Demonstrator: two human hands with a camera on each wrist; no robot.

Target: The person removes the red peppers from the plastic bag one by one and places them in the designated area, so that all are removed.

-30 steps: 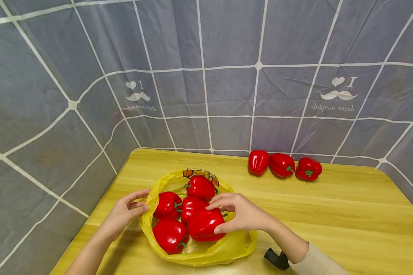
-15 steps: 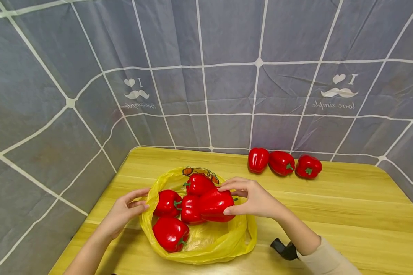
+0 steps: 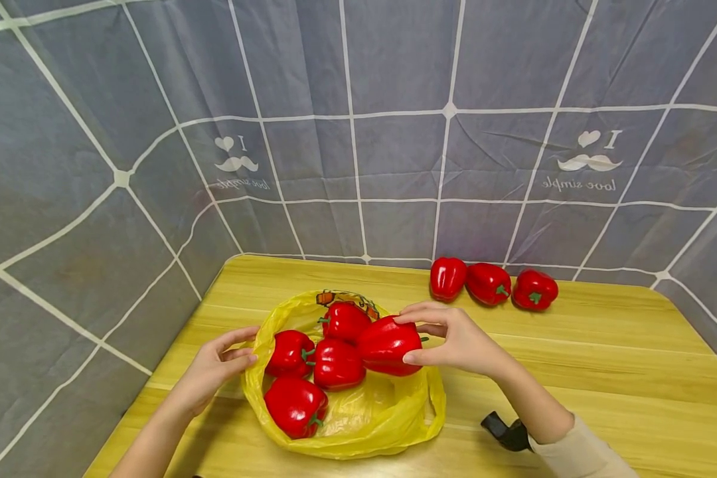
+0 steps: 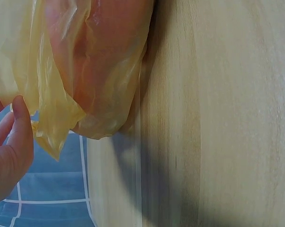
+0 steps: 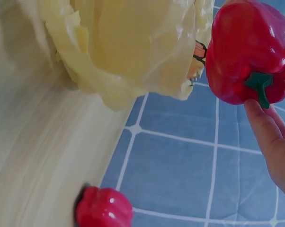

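Observation:
My right hand (image 3: 457, 338) grips a glossy red bell pepper (image 3: 390, 346) between thumb and fingers, over the right side of an open yellow plastic bag (image 3: 394, 435). In the right wrist view this bell pepper (image 5: 246, 52) shows its green stem, and it is above the bag's rim. Several more red bell peppers (image 3: 338, 365) lie inside the bag. At the bag's left edge my left hand (image 3: 212, 372) pinches the plastic; the left wrist view has the thumb (image 4: 20, 123) against the thin yellow film (image 4: 52, 109).
Along the back of the wooden table (image 3: 603, 372) three more red peppers (image 3: 488, 284) lie in a row, right of the bag. A grey curtain (image 3: 394, 159) with white lines hangs behind and at the left. A black piece (image 3: 506, 431) sits by the right sleeve.
My right hand has lifted the bell pepper and carried it up and to the right, off the other peppers. The left hand has stayed at the bag's edge.

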